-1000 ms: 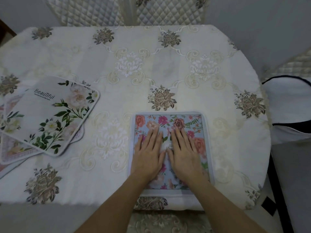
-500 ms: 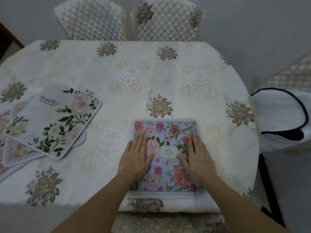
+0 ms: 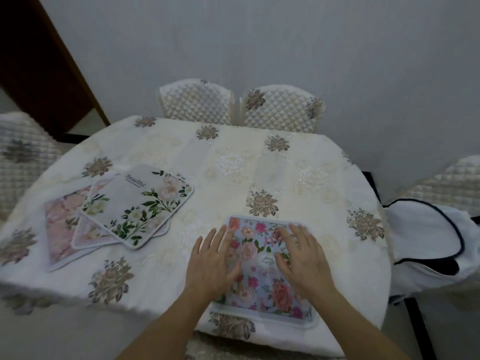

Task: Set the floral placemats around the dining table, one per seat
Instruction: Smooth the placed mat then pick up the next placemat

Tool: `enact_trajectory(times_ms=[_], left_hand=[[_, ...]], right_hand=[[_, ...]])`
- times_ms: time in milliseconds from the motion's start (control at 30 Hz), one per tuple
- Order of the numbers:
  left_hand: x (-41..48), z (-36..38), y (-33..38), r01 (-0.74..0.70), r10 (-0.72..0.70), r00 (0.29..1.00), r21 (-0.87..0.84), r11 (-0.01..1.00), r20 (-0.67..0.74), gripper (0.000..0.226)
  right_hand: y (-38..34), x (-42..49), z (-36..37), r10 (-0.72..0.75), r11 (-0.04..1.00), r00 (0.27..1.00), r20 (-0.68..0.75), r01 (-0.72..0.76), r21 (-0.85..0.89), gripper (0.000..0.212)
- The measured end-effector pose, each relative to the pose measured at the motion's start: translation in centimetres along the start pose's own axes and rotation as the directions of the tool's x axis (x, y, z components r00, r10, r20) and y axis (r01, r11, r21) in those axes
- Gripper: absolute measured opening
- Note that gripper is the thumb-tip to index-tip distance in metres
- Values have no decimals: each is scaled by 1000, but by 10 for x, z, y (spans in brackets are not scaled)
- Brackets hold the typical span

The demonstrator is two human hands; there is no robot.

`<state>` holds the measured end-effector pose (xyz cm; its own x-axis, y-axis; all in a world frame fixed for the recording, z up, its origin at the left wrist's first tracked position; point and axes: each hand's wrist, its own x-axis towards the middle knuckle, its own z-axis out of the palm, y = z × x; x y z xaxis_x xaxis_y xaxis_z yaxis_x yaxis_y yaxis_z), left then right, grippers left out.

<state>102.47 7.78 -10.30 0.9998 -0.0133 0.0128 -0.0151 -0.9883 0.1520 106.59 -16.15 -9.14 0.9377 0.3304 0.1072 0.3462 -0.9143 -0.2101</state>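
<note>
On the dining table (image 3: pixel 259 157), a stack of placemats (image 3: pixel 117 214) lies well left of the blue floral placemat (image 3: pixel 262 271) at the near edge, on which the left hand (image 3: pixel 213 263) and right hand (image 3: pixel 304 261) rest, fingers spread flat, gripping nothing.

"Beautiful" is printed in dark letters on the white green-leaf placemat (image 3: pixel 137 207), top of the pile at centre left. The oval label (image 3: pixel 267 260) on the blue floral placemat (image 3: pixel 262 279), lower centre, is too blurred to read.
</note>
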Motion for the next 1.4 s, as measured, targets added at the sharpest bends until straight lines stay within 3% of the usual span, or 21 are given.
enact_trajectory(times_ms=[367,767,933,1167,1400], left_hand=[[-81,-47,-49,256,-250,955,18,966,-157,70],[-200,-77,-144,566,-544,798,15,824,-258,68],[-242,-82,-193,605,-583,768,3,796,-267,70],[-300,-91,-289,632,-619,747,-28,774,-244,70],[-318,-112,-380,530,-514,824,3,848,-238,69]], right_hand=[[-77,9,-1,-319,948,946,48,319,18,61],[-228,16,22,-607,792,793,46,600,113,55],[-295,9,38,-675,734,737,31,667,128,53],[-407,9,57,-693,716,721,5,688,115,52],[-496,14,73,-633,770,774,14,629,107,56]])
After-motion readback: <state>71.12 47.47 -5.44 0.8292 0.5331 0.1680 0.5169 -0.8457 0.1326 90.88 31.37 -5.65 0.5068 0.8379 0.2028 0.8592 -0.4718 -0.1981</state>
